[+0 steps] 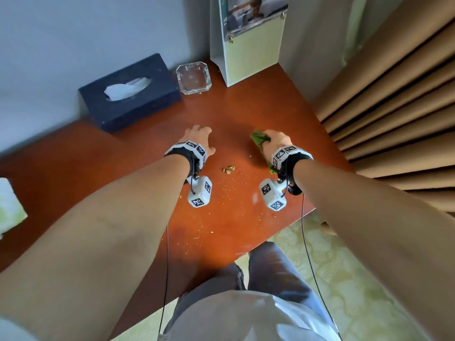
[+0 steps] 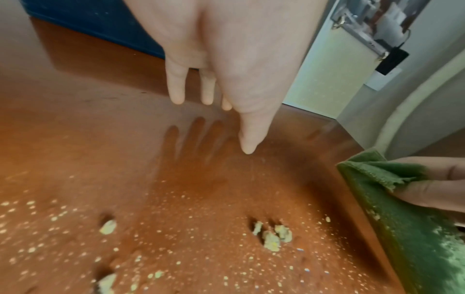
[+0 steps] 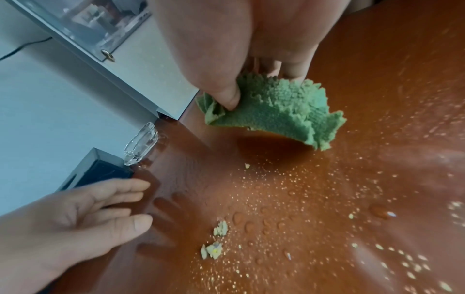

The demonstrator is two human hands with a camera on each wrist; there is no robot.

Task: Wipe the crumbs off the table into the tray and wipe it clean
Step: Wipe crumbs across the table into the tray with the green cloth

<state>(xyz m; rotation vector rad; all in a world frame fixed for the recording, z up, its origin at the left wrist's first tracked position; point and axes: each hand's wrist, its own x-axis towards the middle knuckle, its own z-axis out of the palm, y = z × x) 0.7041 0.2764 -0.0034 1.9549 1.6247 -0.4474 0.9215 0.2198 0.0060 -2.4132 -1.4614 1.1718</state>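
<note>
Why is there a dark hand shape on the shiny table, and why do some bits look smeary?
Left wrist view: the glossy table mirrors the left hand as a dim reflection; near crumbs are soft. Right wrist view: green cloth casts a dark shadow. Head view: left edge streaks with blur.

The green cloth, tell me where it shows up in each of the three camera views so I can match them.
Head: green cloth right of centre, gripped by the right hand.
Left wrist: right edge, lower half.
Right wrist: upper centre, under the fingers.
Shared landmark: the cluster of larger crumbs on the table.
</note>
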